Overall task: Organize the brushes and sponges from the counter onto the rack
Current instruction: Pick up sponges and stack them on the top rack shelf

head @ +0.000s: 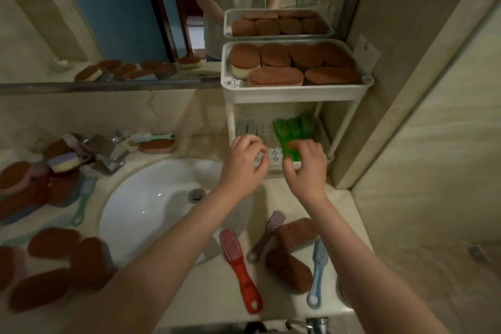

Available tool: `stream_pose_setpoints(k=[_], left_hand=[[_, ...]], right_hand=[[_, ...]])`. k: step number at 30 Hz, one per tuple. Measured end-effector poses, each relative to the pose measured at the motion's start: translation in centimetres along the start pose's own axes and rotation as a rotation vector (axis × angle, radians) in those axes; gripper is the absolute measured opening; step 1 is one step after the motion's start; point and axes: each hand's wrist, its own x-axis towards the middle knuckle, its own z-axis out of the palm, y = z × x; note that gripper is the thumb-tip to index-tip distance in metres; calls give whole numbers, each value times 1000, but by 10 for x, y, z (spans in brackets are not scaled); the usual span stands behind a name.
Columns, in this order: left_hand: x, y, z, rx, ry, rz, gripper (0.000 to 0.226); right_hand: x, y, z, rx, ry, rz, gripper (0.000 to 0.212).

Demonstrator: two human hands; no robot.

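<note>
A white two-tier rack (295, 90) stands on the counter right of the sink. Its top tray holds several brown sponges (275, 76). Green brushes (294, 127) lie on the lower shelf, along with pale brushes (245, 127) at its left. My right hand (305, 162) grips the near end of a green brush at the shelf's front. My left hand (248, 160) is at the shelf's left front with curled fingers, pinching something small and pale that I cannot make out. A red brush (240, 266), a mauve brush (267, 233), a blue brush (317, 271) and two brown sponges (288, 268) lie on the near counter.
The white sink basin (151, 198) lies left of my arms, with a chrome tap (108, 150) behind it. More brown sponges (54, 244) and a teal brush (82, 198) crowd the left counter. A sponge and brush (157, 143) sit behind the sink. A mirror is above; a wall closes the right.
</note>
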Motion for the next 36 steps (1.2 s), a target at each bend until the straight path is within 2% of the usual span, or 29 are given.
stream_pose_setpoints(k=[4, 6, 8, 10, 14, 18, 23, 25, 31, 34, 36], left_hand=[[-43, -21, 25, -21, -210, -156, 40], [-59, -28, 34, -36, -351, -244, 33], [-74, -32, 44, -39, -452, -268, 27], [-85, -34, 50, -62, -545, -285, 33], [-100, -30, 55, -132, -796, -368, 57], [-113, -26, 61, -111, -934, -337, 67], [-123, -25, 70, -115, -953, -334, 71], [-125, -24, 71, -99, -957, -327, 74], [-130, -15, 80, 29, -1023, -233, 86], [-133, -7, 88, 124, -1081, -159, 96], [-135, -5, 95, 193, -1106, -98, 94]], right_hand=[[-48, 23, 12, -74, -241, 95, 42], [-69, 37, 15, -139, -412, 173, 53], [-86, 49, 13, -186, -561, 247, 55], [-97, 56, 7, -198, -676, 293, 54], [-104, 66, -4, -161, -915, 270, 78], [-111, 77, 1, -222, -1055, 181, 80], [-107, 78, 7, -267, -1045, 90, 70], [-103, 77, 4, -193, -976, 129, 68], [-94, 76, 0, 9, -621, 343, 61], [-93, 73, 1, 66, -529, 416, 55], [-92, 72, 0, 108, -498, 456, 54]])
